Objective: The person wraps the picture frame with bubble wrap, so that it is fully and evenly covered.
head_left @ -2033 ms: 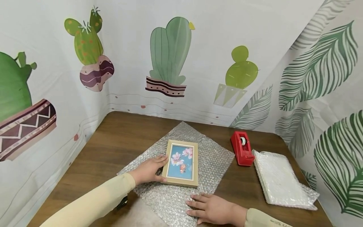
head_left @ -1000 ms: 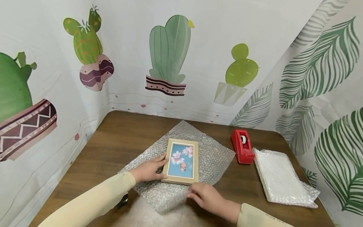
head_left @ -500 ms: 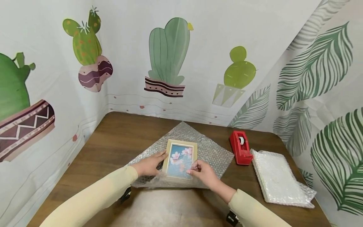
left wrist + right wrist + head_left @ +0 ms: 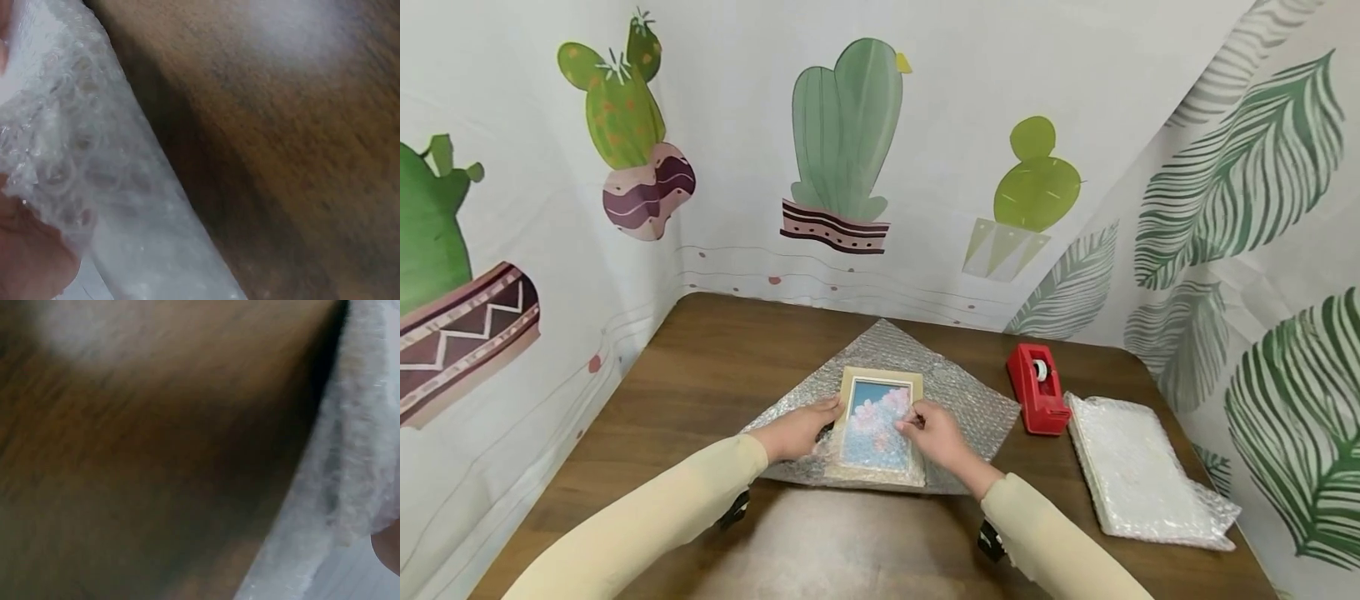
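A gold-edged picture frame (image 4: pixel 917 379) with pink blossoms on blue lies on a sheet of bubble wrap (image 4: pixel 966 396). The near flap of the sheet is folded up over the lower part of the picture, which shows through it. My right hand (image 4: pixel 936 433) pinches the flap's corner over the picture's right side. At the frame's left edge, my left hand (image 4: pixel 797 429) rests with fingertips against the border. In the left wrist view, bubble wrap (image 4: pixel 100 144) partly covers that hand. The right wrist view shows the folded sheet's edge (image 4: pixel 356 425) beside a fingertip.
A red tape dispenser (image 4: pixel 1039 390) stands to the right on the brown wooden table (image 4: pixel 722 358). Beside it lies a flat package in bubble wrap (image 4: pixel 1142 467). Cloth with printed cacti (image 4: pixel 850 133) and leaves hangs behind and at the sides.
My right hand has lifted the near corner of the bubble wrap and carried it up and away over the picture frame. The left hand stays at the frame's left edge.
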Motion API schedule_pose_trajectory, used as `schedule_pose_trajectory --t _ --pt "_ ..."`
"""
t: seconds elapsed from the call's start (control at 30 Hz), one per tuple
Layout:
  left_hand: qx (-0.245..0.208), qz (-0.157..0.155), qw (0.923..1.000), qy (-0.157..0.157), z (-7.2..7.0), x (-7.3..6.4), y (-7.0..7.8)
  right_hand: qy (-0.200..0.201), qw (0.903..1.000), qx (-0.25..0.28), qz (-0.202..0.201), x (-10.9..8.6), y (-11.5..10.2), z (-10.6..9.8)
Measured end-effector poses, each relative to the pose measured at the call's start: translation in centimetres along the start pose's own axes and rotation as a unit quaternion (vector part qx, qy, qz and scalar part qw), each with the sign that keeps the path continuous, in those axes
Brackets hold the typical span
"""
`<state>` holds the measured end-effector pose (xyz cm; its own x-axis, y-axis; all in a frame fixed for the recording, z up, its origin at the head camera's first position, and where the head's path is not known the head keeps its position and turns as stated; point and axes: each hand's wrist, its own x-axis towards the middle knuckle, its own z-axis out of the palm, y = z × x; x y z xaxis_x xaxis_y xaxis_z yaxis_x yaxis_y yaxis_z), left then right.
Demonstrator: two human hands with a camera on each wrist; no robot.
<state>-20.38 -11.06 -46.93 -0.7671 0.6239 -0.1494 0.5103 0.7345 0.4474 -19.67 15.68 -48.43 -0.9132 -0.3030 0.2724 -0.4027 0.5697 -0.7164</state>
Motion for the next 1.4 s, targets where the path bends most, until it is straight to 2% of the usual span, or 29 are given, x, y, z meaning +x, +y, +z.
schedule_pose_trajectory --t 0.1,0.23,0.33,0.5,0.67,1.07,1.33,1.4 --pt "0.002 -0.002 0.9999 -0.01 0.0 0.2 0.2 0.009 0.9999 0.014 0.001 -0.2 0.6 0.3" --pt "0.009 -0.014 0.9998 -0.015 -0.1 0.3 0.1 0.007 0.998 0.013 0.061 -0.1 0.7 0.9" --pt "0.009 -0.016 0.9997 -0.014 -0.2 0.3 0.0 0.011 0.996 -0.01 0.088 0.1 0.6 1.3" --pt "0.009 -0.012 0.9998 -0.014 -0.2 0.3 -0.3 0.022 0.9949 -0.044 0.088 0.4 0.4 1.7" --pt "0.018 -0.017 0.9995 -0.017 -0.3 0.4 -0.2 0.011 0.9955 -0.05 0.08 0.5 0.5 1.7" --pt "0.026 -0.017 0.9993 -0.021 -0.3 0.2 0.1 -0.016 0.9935 -0.068 0.09 0.4 0.7 1.7" --pt "0.014 -0.014 0.9991 -0.038 -1.1 0.4 -0.3 -0.022 0.9923 -0.093 0.079 0.5 0.8 1.9" --pt "0.003 -0.011 0.9997 -0.024 -1.5 0.4 -0.1 -0.022 0.9924 -0.092 0.079 0.4 0.9 2.0"
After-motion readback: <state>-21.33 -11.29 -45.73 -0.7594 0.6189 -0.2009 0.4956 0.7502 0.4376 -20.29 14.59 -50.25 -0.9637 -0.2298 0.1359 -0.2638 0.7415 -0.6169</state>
